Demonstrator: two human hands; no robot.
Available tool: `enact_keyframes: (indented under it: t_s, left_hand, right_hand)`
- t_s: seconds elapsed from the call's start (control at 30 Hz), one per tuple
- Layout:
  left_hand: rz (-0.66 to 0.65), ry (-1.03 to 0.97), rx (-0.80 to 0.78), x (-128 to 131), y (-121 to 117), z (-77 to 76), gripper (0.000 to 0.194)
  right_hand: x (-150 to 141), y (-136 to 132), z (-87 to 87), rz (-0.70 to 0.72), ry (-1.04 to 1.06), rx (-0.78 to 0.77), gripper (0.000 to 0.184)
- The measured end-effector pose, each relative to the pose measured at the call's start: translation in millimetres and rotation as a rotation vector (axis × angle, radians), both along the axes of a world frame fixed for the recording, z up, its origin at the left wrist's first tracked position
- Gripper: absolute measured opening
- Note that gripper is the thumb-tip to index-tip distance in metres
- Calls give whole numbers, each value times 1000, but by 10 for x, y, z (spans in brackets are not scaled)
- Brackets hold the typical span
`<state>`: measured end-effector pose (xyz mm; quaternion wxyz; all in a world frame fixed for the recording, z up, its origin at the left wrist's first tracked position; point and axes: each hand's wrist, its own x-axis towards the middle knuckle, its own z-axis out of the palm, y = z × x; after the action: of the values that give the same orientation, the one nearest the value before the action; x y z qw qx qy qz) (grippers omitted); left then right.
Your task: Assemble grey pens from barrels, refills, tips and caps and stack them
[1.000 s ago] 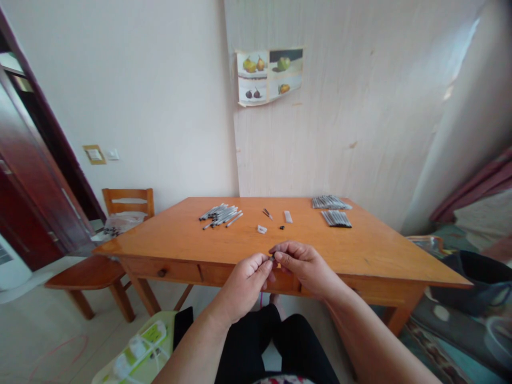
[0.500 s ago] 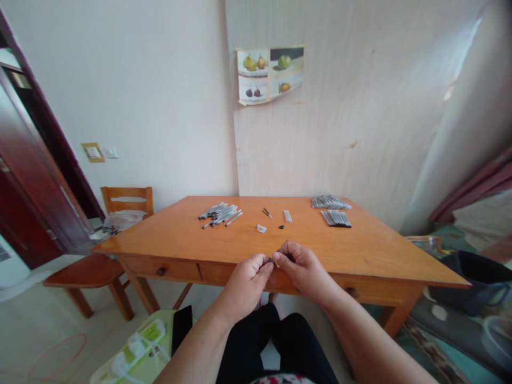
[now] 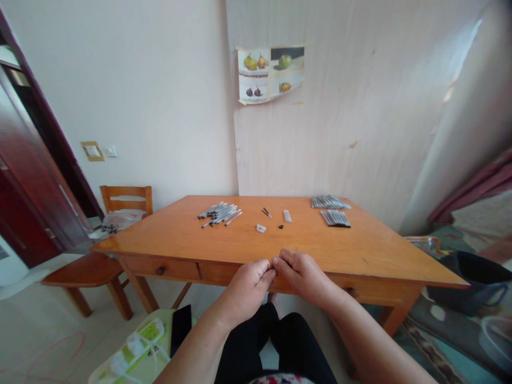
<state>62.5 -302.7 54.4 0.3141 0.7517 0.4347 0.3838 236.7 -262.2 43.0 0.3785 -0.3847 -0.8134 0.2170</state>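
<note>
At the front edge of the wooden table (image 3: 256, 246), my left hand (image 3: 250, 282) and my right hand (image 3: 302, 274) meet fingertip to fingertip. Both are closed in a pinch, and what lies between the fingers is hidden. Beyond them on the tabletop are a small black piece (image 3: 281, 226), a crumpled white piece (image 3: 261, 228), dark tweezers (image 3: 267, 213) and a flat whitish strip (image 3: 287, 216). To the left lies a loose pile of grey pens with black ends (image 3: 220, 213).
Two sets of pens sit at the right: a larger pile (image 3: 330, 202) behind and a neat row (image 3: 336, 218) in front. A wooden chair (image 3: 90, 272) with a plastic bag stands left. Below is a green stool (image 3: 148, 341) bearing a power strip and a black phone (image 3: 181, 329).
Both hands stay together at the table edge. The fingers have closed tighter, and the small dark piece seen between them a second ago is now covered. The right hand has dipped slightly.
</note>
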Motion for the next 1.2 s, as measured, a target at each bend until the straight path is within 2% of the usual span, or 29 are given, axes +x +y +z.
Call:
enact_keyframes:
  t_s: [0.17,0.43,0.7,0.87,1.07,1.2]
  left_hand:
    - [32,-15,43,19,13,9,26]
    - [-74,-324,-351,-44,41,-39,39]
    - [-166,-570,-554,-66,51,-10,40]
    - [-194,-603,-583,-64,43,3,38]
    - [-161,-557,-525,-39,50,-27,36]
    - [-139,-515,-497,-30,67,-41,36]
  right_hand:
    - [-3,27,-30,16,87,-48,42]
    - [3,42,23,66,428,-231,42]
    - [-6,-23,54,232,557,-373,33]
    - [-2,-44,99,246,564,-393,35]
    - [1,3,48,161,513,-362,37]
    - [5,18,35,153,477,-316,38]
